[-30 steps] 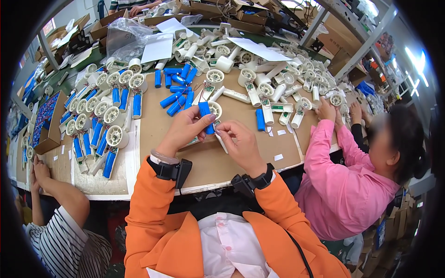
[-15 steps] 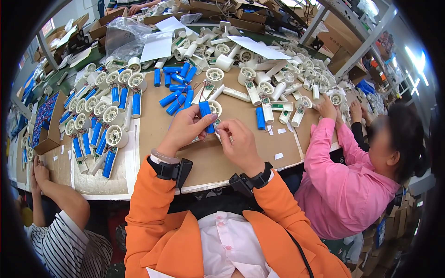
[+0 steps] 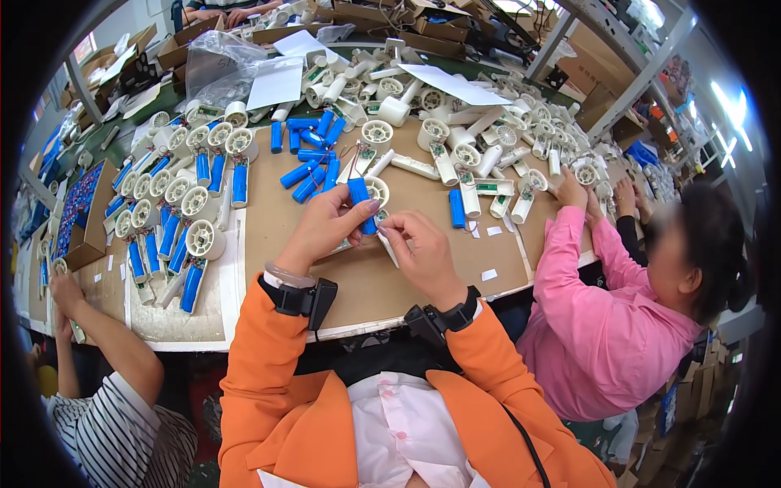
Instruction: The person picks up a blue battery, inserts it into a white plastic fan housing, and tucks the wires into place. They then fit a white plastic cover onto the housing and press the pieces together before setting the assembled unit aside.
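Little has shifted over the last second: both hands stay raised over the middle of the brown cardboard work surface (image 3: 268, 211), and I see only a slight closing-in of the fingers around the part they share. From my remote seat, the left hand (image 3: 321, 232) pinches a blue cylindrical battery cell (image 3: 360, 203) between thumb and forefinger, holding it nearly upright against a white round-headed plastic housing (image 3: 376, 191) that lies just behind it. The right hand (image 3: 423, 252) has its thumb and forefinger pressed together on a small pale piece at the base of the cell; I cannot tell what that piece is. Both wrists carry black strapped devices (image 3: 303, 297) above orange sleeves.

Loose blue cells (image 3: 313, 159) lie scattered just beyond the hands, and rows of finished white housings with blue cells (image 3: 189, 236) line a white tray to the left. More white housings (image 3: 455, 163) pile up toward the far right of the table. At right, a co-worker in a pink shirt (image 3: 606, 325) reaches into that pile with one hand (image 3: 569, 189). At lower left, another person in a striped shirt (image 3: 114, 439) rests a hand (image 3: 63, 286) at the table edge.
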Demonstrator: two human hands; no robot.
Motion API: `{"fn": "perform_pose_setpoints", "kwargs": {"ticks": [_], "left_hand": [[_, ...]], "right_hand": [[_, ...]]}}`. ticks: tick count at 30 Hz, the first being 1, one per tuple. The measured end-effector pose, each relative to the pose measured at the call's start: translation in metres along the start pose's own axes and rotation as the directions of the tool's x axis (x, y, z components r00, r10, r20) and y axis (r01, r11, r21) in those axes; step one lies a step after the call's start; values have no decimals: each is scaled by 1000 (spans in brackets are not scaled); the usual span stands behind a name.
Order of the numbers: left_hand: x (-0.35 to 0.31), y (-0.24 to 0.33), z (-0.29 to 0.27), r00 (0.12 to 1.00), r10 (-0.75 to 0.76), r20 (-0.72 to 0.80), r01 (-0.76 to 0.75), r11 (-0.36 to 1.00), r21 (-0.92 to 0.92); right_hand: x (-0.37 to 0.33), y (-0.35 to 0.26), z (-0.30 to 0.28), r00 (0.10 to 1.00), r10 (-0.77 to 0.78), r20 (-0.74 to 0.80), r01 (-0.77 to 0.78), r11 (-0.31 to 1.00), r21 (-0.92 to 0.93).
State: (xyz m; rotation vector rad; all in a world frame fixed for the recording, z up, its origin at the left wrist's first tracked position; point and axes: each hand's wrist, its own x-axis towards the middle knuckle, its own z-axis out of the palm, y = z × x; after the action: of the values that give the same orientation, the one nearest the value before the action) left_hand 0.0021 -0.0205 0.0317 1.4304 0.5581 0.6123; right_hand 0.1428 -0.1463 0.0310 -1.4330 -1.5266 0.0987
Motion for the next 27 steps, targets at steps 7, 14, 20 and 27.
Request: {"fn": "perform_pose_setpoints", "kwargs": {"ticks": [7, 14, 20, 27], "left_hand": [[1, 0, 0, 1000, 0, -8, 1, 999, 51], [2, -2, 0, 1000, -10, 1, 10, 997, 70], [-1, 1, 0, 998, 0, 68, -4, 999, 49], [-1, 0, -2, 997, 4, 75, -5, 1000, 13]], "right_hand": [[1, -3, -1, 999, -33, -8, 32, 995, -97], [1, -3, 2, 999, -37, -6, 36, 991, -126], [-1, 13, 0, 998, 38, -54, -43, 994, -103], [-1, 4, -7, 968, 246, 55, -252, 932, 261]]}}
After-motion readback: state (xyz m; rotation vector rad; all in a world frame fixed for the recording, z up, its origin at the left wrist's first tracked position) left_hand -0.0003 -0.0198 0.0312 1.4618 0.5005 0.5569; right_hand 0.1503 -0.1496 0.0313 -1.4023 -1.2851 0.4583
